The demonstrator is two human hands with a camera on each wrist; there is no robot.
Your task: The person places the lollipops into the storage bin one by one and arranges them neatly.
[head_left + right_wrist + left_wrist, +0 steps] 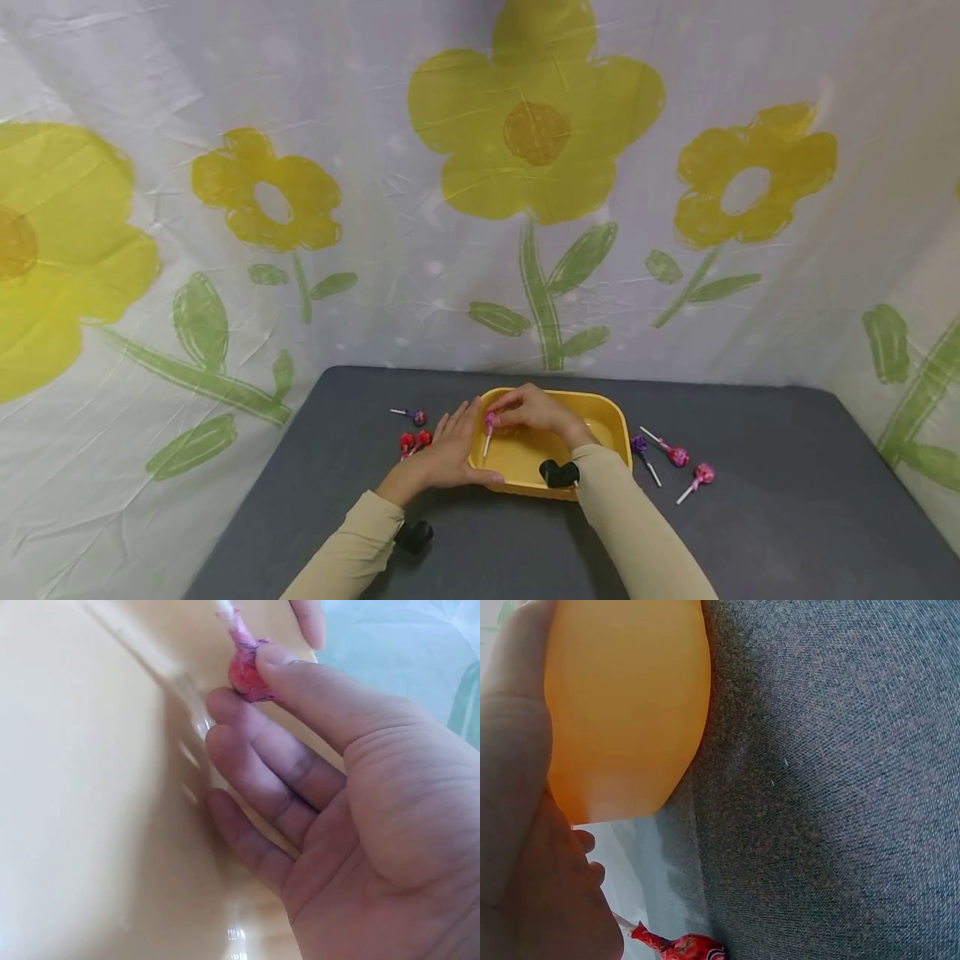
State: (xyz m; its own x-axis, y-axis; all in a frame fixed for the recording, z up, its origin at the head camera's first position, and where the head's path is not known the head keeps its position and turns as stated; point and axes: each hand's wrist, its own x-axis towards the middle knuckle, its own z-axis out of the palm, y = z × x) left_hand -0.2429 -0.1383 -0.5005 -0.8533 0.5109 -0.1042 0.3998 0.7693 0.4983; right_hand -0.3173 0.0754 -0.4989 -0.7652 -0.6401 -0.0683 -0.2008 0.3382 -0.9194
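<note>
A yellow plastic tub (521, 458) stands near the far edge of the grey table. Straight fingers of my left hand (450, 454) rest along its left side, with the thumb against the front wall; the left wrist view shows this hand beside the orange-looking tub wall (630, 712). Over the tub's left part, my right hand (542, 412) pinches a pink-wrapped lollipop (491, 420) by its head. In the right wrist view, thumb and forefinger hold the lollipop (247, 673), its white stick pointing away from the palm.
Left of the tub lie red lollipops (416, 439), partly hidden by my left hand, and a purple lollipop (418, 417). On the right are another purple lollipop (639, 444) and two pink ones (678, 456). A flower-printed cloth (375, 250) hangs behind the table.
</note>
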